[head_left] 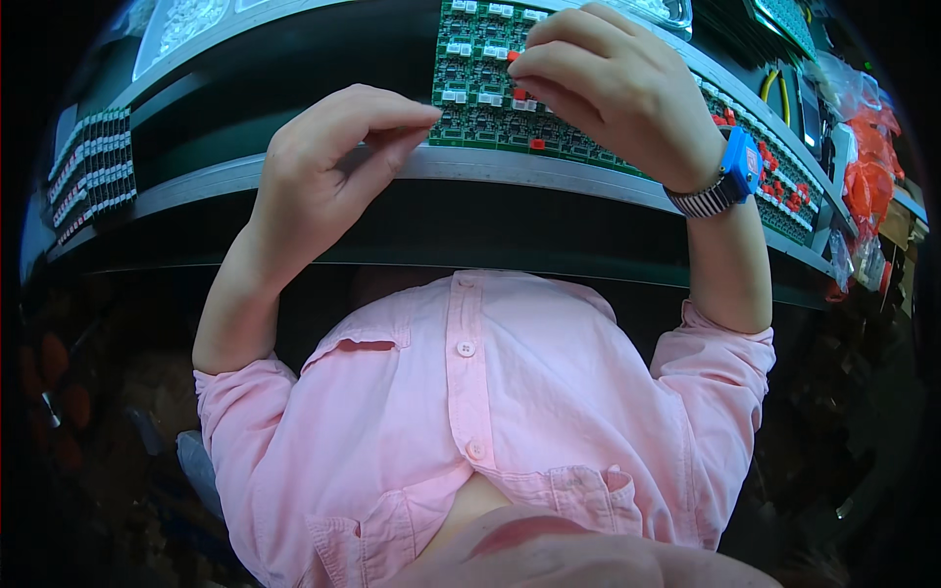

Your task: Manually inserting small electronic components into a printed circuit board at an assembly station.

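Note:
A panel of green circuit boards, with rows of small white connectors and a few red ones, lies at the top middle. My left hand is at the panel's left edge, thumb and forefinger closed in a pinch; whatever they hold is too small to tell. Over the panel's right part is my right hand, its fingers curled together and covering some of the connectors. A red connector shows beside its fingertips, and another red connector sits just below. What the right fingers grip is hidden.
A metal rail runs along the bench front. Stacked boards stand at the left. A white tray of small white parts is at the upper left. Another panel with red connectors lies right, near red plastic bags.

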Demonstrator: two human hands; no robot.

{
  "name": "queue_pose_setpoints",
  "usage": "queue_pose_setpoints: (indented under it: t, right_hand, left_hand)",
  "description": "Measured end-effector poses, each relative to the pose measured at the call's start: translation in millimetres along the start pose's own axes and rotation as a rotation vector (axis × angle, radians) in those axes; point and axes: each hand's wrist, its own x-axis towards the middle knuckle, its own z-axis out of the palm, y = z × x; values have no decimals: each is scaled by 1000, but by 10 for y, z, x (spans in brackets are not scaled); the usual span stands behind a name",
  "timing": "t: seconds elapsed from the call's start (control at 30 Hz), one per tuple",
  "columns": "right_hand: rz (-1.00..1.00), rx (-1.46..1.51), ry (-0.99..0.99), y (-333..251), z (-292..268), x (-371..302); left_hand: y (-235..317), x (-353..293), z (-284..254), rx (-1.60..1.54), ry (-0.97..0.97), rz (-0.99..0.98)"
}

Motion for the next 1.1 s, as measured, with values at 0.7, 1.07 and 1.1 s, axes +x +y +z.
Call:
queue_pose_setpoints:
  t: [0.7, 1.07, 1.1]
  right_hand:
    - [90, -113, 360, -288, 199, -691]
    - [153, -129, 313, -340, 174, -710]
    - [123, -138, 299, -335, 157, -697]
  left_hand:
    - [22, -17, 25, 46, 20, 19]
    - [22, -26, 63, -55, 14, -17]
    - [20, -14, 56, -24, 12, 17]
